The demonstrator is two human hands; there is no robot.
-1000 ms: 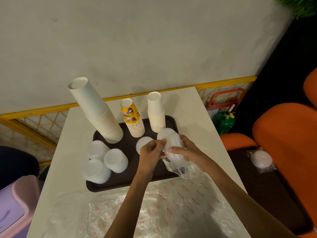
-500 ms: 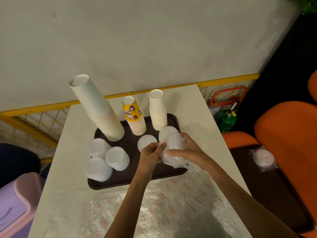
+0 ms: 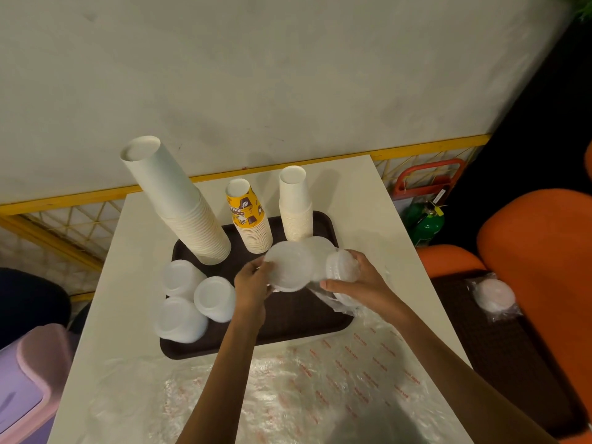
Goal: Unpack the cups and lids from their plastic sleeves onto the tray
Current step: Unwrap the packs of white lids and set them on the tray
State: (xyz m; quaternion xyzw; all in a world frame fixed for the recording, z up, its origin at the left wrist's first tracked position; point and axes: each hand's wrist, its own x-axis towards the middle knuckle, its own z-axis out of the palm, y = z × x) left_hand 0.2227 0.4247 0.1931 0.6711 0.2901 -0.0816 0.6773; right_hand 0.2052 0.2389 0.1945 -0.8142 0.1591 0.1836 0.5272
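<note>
A dark brown tray [image 3: 288, 328] lies on the white table. At its back stand a tall white cup stack [image 3: 179, 203], a yellow printed cup stack [image 3: 248, 219] and a shorter white cup stack [image 3: 295, 203]. Three white lid stacks [image 3: 192, 299] sit at its left. My left hand [image 3: 253, 283] grips a stack of translucent lids [image 3: 290, 267] above the tray's middle. My right hand [image 3: 358, 283] holds the rest of the lids in their plastic sleeve [image 3: 341, 270], whose loose end trails over the tray's right edge.
Crumpled empty plastic sleeves [image 3: 288, 386] cover the table's near half. A wrapped lid pack [image 3: 495, 294] rests on a dark seat at the right, beside orange chairs [image 3: 538, 251]. A green extinguisher [image 3: 427, 222] stands behind the table. A pink-purple bin [image 3: 25, 379] sits low left.
Both hands moved up and apart over the tray. My left hand pulled a stack of lids leftward out of the sleeve, which my right hand kept at the right.
</note>
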